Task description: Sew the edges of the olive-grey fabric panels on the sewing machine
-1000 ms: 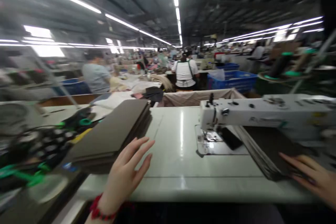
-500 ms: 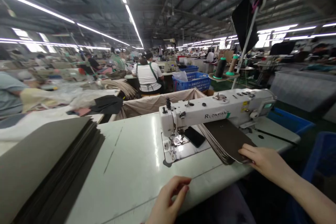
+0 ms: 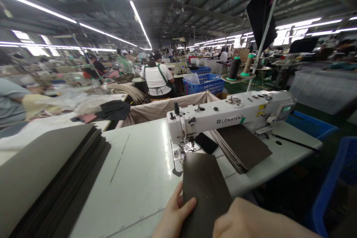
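A dark brown fabric panel (image 3: 205,182) reaches from my hands up to the needle area of the white sewing machine (image 3: 223,115). My left hand (image 3: 178,212) pinches the panel's left edge, thumb on top and fingers underneath. Lower right, my right hand (image 3: 240,219) is closed on the panel's near right part; its fingertips are partly hidden. Under the machine arm, to the right, lies a stack of similar brown panels (image 3: 242,147). Beside the needle area rests a black phone (image 3: 206,143).
A tall pile of dark panels (image 3: 55,171) stands at the table's left. Behind the table (image 3: 139,163) hangs a beige cloth-lined bin (image 3: 167,108). Thread cones (image 3: 233,67) stand behind the machine, blue crates (image 3: 331,186) at the right. A co-worker (image 3: 157,78) sits ahead.
My right hand has drawn one panel off the right-hand stack and moved left with it. My left hand, empty before, now grips its left edge. The panel's far end lies near the needle.
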{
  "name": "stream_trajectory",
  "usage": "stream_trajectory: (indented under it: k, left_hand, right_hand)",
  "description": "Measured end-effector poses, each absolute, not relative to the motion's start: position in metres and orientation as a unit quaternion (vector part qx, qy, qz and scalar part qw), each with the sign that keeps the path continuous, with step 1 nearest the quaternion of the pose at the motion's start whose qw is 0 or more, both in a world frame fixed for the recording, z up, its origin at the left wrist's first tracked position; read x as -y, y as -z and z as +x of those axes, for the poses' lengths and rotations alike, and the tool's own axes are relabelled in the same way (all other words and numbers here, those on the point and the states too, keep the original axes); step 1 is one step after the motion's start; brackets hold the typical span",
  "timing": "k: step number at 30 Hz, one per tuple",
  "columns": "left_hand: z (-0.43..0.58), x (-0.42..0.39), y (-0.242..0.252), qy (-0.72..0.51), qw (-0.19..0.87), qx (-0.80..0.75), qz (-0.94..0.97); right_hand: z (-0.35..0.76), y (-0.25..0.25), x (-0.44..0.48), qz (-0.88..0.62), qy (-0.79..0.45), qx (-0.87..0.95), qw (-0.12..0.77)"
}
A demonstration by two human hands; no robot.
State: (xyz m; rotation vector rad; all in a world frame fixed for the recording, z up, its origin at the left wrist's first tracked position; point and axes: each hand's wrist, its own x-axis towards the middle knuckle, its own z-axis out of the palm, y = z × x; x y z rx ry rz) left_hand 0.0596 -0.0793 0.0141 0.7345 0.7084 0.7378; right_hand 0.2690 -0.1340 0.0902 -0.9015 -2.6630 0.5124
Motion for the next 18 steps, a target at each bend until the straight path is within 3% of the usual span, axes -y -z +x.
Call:
stream_trajectory:
  k: [2, 5, 8, 10, 13, 15, 18]
  left_hand:
    - [0.03, 0.076, 0.002, -0.361, 0.768, -0.381, 0.367]
    - [-0.014, 0.076, 0.021, -0.392, 0.636, -0.464, 0.476]
    - [-0.04, 0.083, 0.025, -0.398, 0.451, -0.528, 0.6]
    - [-0.043, 0.089, 0.02, -0.371, 0.289, -0.558, 0.684]
    - [-0.036, 0.094, 0.01, -0.225, 0.082, -0.5, 0.832]
    - [-0.029, 0.093, 0.005, -0.128, 0.024, -0.448, 0.884]
    - [-0.021, 0.09, 0.001, -0.082, -0.017, -0.453, 0.888]
  right_hand:
    - [0.293, -0.093, 0.113, -0.398, -0.19, 0.885, 0.147]
    - [0.333, -0.091, 0.083, -0.593, -0.019, 0.803, 0.061]
    - [0.348, -0.076, 0.068, -0.643, 0.056, 0.764, 0.003]
    - [0.339, -0.065, 0.068, -0.637, 0.058, 0.768, 0.034]
    - [0.305, -0.049, 0.066, -0.597, 0.008, 0.796, 0.102]
    - [0.277, -0.039, 0.056, -0.564, -0.043, 0.815, 0.128]
    - [0.242, -0.026, 0.026, -0.539, -0.091, 0.825, 0.142]
